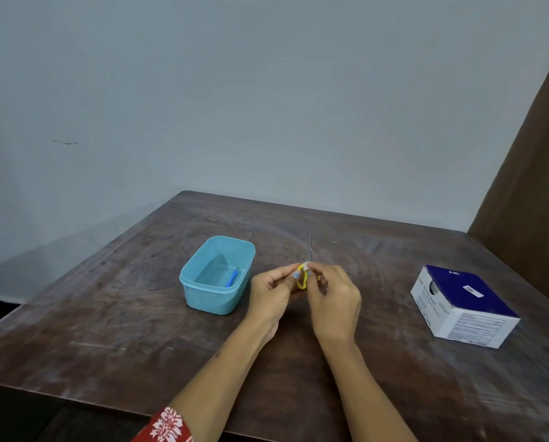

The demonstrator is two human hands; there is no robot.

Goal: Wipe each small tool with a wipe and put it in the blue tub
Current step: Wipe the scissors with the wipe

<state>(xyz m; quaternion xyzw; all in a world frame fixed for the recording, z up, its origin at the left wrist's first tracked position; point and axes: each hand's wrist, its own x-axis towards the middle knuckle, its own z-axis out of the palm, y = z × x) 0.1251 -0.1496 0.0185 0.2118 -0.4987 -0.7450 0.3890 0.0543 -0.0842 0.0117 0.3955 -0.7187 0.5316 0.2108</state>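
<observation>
— Over the scuffed dark wooden table (pixel 139 330), just right of the light-blue plastic tub (pixel 203 298), both hands pinch small yellow-handled scissors (pixel 303 280).
— Handling?
— Probably light and stiff, with slick loops; left hand (pixel 271 290) grips those, right hand (pixel 333 298) presses a white wipe (pixel 307 267) near the pivot. Avoid the thin metal point.
</observation>
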